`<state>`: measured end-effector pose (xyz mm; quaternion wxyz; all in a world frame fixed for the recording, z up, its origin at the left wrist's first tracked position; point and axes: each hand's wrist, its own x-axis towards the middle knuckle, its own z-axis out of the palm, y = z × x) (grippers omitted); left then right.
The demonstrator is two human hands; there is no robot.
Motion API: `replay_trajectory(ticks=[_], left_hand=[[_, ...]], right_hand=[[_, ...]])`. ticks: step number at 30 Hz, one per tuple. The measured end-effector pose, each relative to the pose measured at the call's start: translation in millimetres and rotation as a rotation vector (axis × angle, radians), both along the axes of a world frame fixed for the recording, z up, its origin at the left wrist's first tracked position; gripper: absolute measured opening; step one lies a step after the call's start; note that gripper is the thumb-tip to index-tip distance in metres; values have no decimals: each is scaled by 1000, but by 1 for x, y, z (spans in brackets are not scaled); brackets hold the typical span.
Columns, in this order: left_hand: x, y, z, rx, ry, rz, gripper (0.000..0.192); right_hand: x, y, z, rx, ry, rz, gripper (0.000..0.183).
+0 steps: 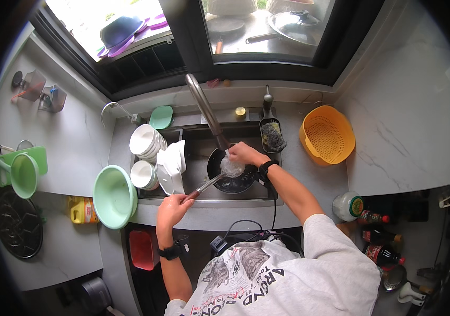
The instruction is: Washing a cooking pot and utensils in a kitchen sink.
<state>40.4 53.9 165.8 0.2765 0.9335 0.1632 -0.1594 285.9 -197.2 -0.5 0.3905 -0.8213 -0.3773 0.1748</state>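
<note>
My left hand [173, 211] grips the brown handle of a metal ladle or strainer [209, 183], which slants up to the right across the sink [197, 162]. Its round head lies over a black pan [235, 187] in the basin, under water running from the metal faucet [204, 104]. Over that head, my right hand [244, 153] has its fingers curled and touches its upper edge. Whether a cloth or sponge is inside those fingers is hidden. Wet suds or water show in the pan.
Stacked white bowls [142, 140] and tilted white dishes [171, 166] crowd the sink's left side. A scrubber [273, 136] sits in a caddy at its right. A green basin [112, 197], a yellow colander [327, 134] and a glass jar [343, 206] stand on the counter.
</note>
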Motion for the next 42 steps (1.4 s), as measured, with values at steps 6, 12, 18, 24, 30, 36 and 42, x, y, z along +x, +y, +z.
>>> replay_trajectory(ticks=[6,12,18,24,30,36,42], left_hand=[[-5,6,-2,-8,17,-19,38],[-5,8,-6,-25,-25,-6,38],[-16,-10,-9,127,-191,-3,27],[-43,-60,-30,418,-291,64,34],[-53,-80,-54,381,-434,146,43],[-65,-79,-46,343,-379,194,49],[-64,-72,-15,337,-398,169,43]], right_hand=[[4,1,-10,-4,40,84,22],[6,7,-11,-7,11,61,23],[56,5,-5,27,-348,-147,34],[128,49,-17,-693,-503,-445,44],[177,53,-17,-872,-516,-226,30],[188,87,-39,-1026,-272,-601,30],[183,57,-32,-883,-238,-629,31]])
